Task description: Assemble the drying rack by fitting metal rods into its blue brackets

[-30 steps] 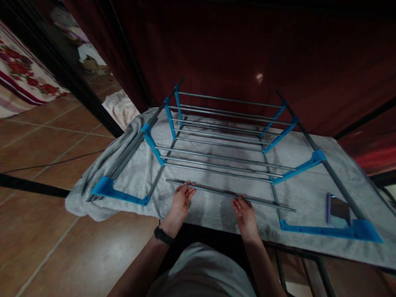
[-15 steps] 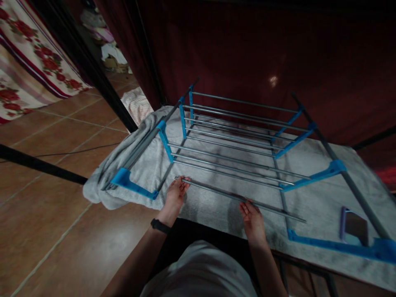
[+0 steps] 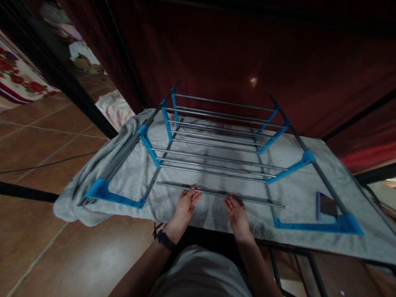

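A thin metal rod (image 3: 216,194) lies across both my hands, its ends free on either side. My left hand (image 3: 186,203) pinches it left of its middle, and my right hand (image 3: 236,210) grips it farther right. Just beyond is a rack frame of grey tubes and blue plastic brackets (image 3: 151,149), with several metal rods (image 3: 213,142) spanning it. The nearest brackets, a left one (image 3: 116,197) and a right one (image 3: 318,226), have no rod between them. The held rod is apart from both.
The frame rests on a grey blanket (image 3: 198,214) over a bed-like surface. A phone (image 3: 327,208) lies by the right bracket. Dark red curtain (image 3: 216,53) hangs behind. Black posts (image 3: 62,74) stand at the left, above a tiled floor (image 3: 37,231).
My left hand has slid inward along the rod, so more of its left end shows. The hands are closer together. The view has shifted to the right.
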`<state>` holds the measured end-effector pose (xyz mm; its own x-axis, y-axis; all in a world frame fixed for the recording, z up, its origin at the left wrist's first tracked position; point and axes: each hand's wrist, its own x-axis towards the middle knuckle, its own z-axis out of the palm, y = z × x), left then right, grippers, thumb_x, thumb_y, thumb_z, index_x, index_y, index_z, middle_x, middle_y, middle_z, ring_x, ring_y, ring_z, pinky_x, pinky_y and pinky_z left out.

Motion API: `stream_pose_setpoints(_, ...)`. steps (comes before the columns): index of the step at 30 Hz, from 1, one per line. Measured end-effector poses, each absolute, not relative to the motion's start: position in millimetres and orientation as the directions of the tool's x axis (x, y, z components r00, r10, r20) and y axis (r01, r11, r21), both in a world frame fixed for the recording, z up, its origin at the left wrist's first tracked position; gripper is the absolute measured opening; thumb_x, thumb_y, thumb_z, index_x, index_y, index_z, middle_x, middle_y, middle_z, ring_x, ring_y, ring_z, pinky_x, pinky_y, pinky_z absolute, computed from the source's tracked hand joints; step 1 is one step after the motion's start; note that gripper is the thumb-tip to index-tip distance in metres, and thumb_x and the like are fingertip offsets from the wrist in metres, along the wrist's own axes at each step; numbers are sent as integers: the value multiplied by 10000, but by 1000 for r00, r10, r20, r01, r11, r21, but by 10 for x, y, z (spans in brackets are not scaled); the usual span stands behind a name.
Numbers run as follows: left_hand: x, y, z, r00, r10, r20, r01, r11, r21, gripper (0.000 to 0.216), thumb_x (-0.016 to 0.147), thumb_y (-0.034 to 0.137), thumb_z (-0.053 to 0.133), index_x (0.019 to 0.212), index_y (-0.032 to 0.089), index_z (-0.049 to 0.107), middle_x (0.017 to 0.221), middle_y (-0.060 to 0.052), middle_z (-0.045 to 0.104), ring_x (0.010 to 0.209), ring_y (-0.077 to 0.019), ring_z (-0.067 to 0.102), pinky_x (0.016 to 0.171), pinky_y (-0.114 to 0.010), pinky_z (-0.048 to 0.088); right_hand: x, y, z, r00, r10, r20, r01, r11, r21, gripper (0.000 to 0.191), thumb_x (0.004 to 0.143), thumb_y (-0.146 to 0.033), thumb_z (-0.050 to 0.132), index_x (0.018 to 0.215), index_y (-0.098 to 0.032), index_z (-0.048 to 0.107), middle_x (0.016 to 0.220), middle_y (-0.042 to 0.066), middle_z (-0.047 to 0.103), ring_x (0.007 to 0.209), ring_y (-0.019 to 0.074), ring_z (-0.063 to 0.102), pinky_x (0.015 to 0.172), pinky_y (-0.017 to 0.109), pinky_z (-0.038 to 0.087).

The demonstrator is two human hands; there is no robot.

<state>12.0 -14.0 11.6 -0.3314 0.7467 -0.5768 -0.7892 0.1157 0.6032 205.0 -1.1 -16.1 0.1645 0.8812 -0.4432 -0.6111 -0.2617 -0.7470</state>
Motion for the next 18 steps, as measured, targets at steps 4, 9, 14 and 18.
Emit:
stream_pose_setpoints(4,380,-162,100,-268,771,-577,-799,157,581,215,676,122,831,718,156,624,728,-51,728,700,-190,724,760,-325,593,1991,-15,-130,155,908,-390,-616,-220,-756,255,653,-283,823,857,-263,672,868,-13,728,836,166,701,875,367,569)
stream_pose_setpoints(9,528,-140,118,-240,789,-565,-789,180,587,248,641,138,865,753,152,645,728,-51,736,685,-178,720,718,-298,588,1931,-6,-97,174,915,-365,-648,-173,-742,265,633,-257,836,846,-279,680,871,-21,733,858,157,689,869,339,565)
stream_pose_setpoints(14,637,-124,117,-191,809,-556,-793,207,573,279,579,126,891,769,142,687,753,-50,749,690,-173,720,727,-295,583,1837,-15,-104,131,935,-329,-664,-163,-730,235,664,-249,826,844,-277,677,905,-9,727,884,175,682,891,379,560)
stream_pose_setpoints(18,728,-112,120,-180,816,-550,-802,202,562,309,509,114,914,717,144,688,741,-37,748,689,-169,715,730,-292,578,1754,-30,-123,129,936,-328,-655,-168,-737,252,663,-256,828,849,-249,659,901,-4,713,861,168,672,882,378,554)
